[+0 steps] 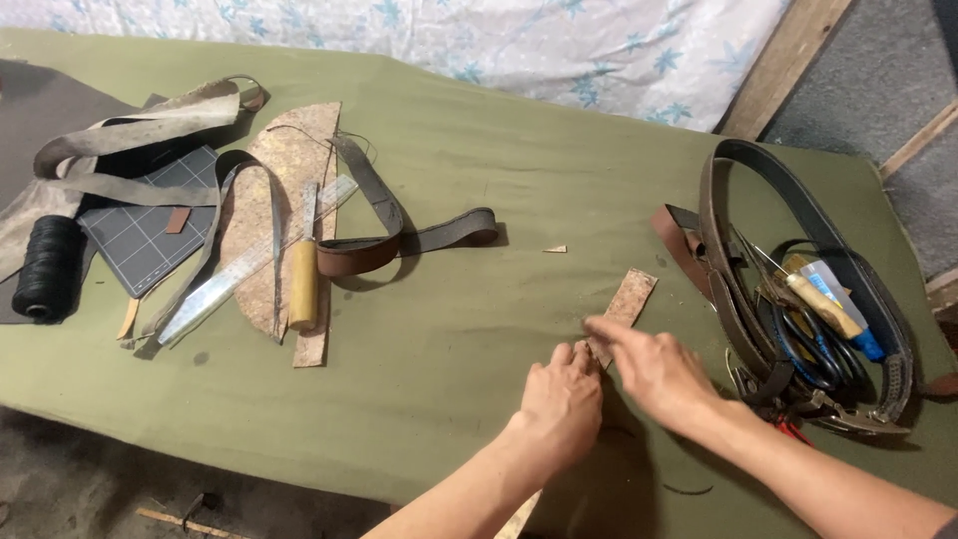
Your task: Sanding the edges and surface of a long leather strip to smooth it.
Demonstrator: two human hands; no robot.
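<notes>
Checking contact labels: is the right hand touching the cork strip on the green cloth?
Touching. The head view shows the right hand with its fingertips pressed on the cork strip, no gap; the left hand meets it too.

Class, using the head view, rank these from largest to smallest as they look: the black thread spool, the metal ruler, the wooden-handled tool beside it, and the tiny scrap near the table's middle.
1. Ruler
2. Wooden-handled tool
3. Thread spool, close to the tool, so unsure
4. Scrap
</notes>
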